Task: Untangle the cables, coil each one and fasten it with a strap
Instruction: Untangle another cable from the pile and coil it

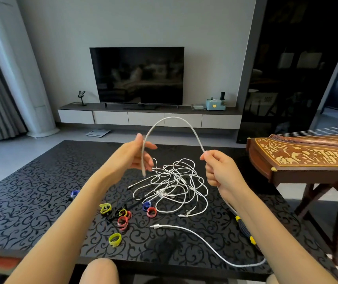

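- Two hands are up over the black table (31, 201), with one white cable (174, 118) bent in an arch between them.
- Right hand (219, 171) is curled in a fist and pinches the cable.
- Left hand (137, 154) has loose, half-open fingers. The cable runs down past its thumb, and I cannot tell if it pinches.
- Lots of tangled cables (174, 187) lie in a pile on the table, under the hands.
- Little straps (123, 221), yellow, red and blue, lie near the pile.
- Another cable end (184, 229) with a plug lies close to the person.
- Beside the table stands a wooden string instrument (297, 158).
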Demonstrator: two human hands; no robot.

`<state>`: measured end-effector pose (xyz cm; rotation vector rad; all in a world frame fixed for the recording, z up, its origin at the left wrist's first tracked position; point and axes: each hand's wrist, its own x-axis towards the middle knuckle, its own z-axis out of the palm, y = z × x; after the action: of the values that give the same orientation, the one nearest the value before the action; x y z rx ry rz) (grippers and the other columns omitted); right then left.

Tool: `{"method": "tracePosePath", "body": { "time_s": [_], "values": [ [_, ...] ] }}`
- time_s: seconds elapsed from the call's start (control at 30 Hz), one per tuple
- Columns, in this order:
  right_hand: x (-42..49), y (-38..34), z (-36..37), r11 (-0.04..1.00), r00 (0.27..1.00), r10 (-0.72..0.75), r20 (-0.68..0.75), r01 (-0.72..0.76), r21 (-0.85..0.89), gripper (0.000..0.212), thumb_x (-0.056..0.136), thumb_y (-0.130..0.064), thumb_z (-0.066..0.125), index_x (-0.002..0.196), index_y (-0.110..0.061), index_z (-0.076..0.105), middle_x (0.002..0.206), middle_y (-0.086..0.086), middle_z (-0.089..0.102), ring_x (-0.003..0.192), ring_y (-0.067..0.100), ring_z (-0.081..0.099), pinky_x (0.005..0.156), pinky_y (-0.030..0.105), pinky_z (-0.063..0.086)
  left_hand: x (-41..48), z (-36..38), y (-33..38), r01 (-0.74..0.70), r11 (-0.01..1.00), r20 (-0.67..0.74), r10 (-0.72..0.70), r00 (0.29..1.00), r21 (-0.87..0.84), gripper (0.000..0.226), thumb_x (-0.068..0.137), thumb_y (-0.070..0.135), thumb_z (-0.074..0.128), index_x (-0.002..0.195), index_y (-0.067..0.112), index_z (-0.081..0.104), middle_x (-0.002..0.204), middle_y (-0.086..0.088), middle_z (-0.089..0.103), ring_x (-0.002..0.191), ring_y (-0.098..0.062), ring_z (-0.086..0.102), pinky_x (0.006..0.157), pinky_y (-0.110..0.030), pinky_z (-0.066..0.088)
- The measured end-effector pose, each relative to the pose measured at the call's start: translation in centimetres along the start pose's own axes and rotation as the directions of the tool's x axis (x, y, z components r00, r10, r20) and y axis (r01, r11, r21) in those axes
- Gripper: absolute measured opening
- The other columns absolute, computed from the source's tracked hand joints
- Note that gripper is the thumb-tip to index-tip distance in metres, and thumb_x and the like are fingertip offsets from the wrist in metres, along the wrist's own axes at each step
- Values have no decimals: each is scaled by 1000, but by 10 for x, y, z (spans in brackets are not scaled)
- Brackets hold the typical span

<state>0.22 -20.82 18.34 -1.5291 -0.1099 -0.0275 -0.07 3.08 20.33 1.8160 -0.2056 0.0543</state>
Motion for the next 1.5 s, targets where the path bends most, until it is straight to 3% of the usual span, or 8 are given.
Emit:
{"method": "tracePosePath", "body": {
  "time_s": [0.27, 0.63, 0.83, 0.93, 1.1, 1.23, 1.37, 1.5],
  "values": [
    [-15, 16, 39, 997, 989, -8, 146, 18, -72, 27, 98, -17, 47, 73, -12, 55, 42, -12, 30, 36, 3, 22, 35, 16, 17, -1, 37, -6, 153, 889, 197, -73, 978, -431, 36, 99, 20, 32, 118, 2, 56, 42, -1, 39, 29, -10, 33, 32, -17, 26],
    [-26, 20, 54, 986, 988, 68, 137, -45, -163, 46, 94, -23, 55, 51, -13, 44, 41, -6, 33, 36, 9, 24, 35, 19, 18, -3, 67, -24, 97, 917, 258, 7, 966, -388, 43, 103, 23, 25, 101, 3, 63, 92, -7, 65, 79, -12, 63, 74, -26, 49],
    [-28, 36, 42, 988, 979, 51, 199, -21, -151, 27, 95, -20, 55, 77, -2, 64, 49, 0, 50, 35, 7, 35, 35, 18, 27, 9, 73, -17, -2, 759, -16, -12, 1000, -652, 32, 101, 9, 28, 70, 9, 39, 62, -5, 60, 62, -20, 63, 64, -31, 56],
    [-28, 55, 23, 958, 957, 56, 284, 28, -285, 22, 92, -17, 58, 74, -5, 63, 53, 1, 55, 40, 8, 41, 43, 19, 34, 21, 51, -9, -68, 662, -188, -111, 976, -747, 31, 100, 11, 27, 70, 13, 37, 44, 5, 36, 35, -7, 30, 34, -15, 30],
    [-28, 70, -23, 862, 930, 83, 359, 113, -494, 23, 92, -14, 57, 81, 3, 68, 56, 0, 54, 48, 5, 44, 52, 15, 36, 30, -2, -4, -71, 966, -446, -49, 893, -247, 33, 102, 26, 34, 74, 14, 44, 43, 9, 32, 35, -6, 23, 37, -21, 19],
    [-20, 36, -17, 831, 927, -149, 344, 306, -464, 20, 93, -18, 59, 80, -8, 71, 59, 4, 55, 53, 10, 47, 54, 23, 40, 16, 15, 2, 148, 940, -161, -102, 982, 309, 42, 94, 49, 48, 97, 8, 55, 60, 5, 37, 47, -10, 30, 43, -23, 25],
    [-3, 6, 3, 408, 823, -513, 243, 483, -774, 23, 91, -40, 56, 86, -25, 73, 72, -5, 44, 73, 15, 44, 65, 33, 33, 0, 44, -3, 215, 975, 262, -222, 939, 58, 63, 76, 65, 56, 98, 7, 52, 58, 9, 26, 50, -7, 18, 43, -18, 14],
    [5, -10, 15, 580, 851, -494, 180, 477, -661, 20, 91, -35, 58, 82, -24, 71, 65, -5, 52, 63, 11, 45, 63, 30, 33, -4, 51, -14, 152, 988, 280, -139, 950, -26, 34, 76, 36, 75, 90, 11, 57, 59, 7, 38, 51, -8, 25, 46, -20, 19]
  ]
}}
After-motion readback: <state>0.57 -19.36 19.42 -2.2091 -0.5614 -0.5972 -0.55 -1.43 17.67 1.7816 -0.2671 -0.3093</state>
